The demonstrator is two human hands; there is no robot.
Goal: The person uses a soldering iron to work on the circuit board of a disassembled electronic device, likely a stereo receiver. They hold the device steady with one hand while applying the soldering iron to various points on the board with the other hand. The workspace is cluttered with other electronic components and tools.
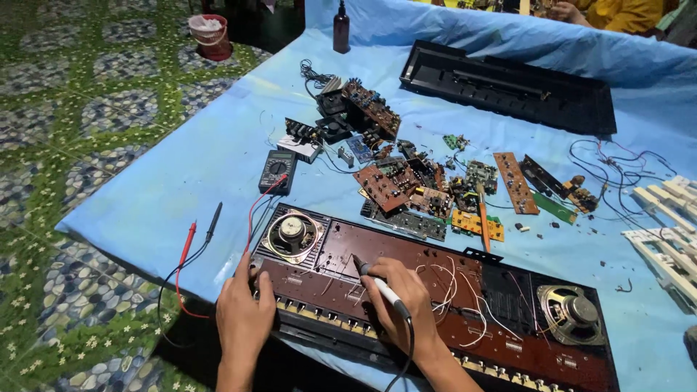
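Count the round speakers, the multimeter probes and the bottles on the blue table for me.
Round speakers in the open keyboard shell: 2
Multimeter probes, one red, one black: 2
Dark brown bottle with a black cap: 1
Total: 5

A black multimeter [277, 171] lies near the table's left edge, its red and black probes [197, 234] closer to the front-left corner. Loose circuit boards [406, 185] clutter the middle. A dark bottle [341, 29] stands at the far edge.
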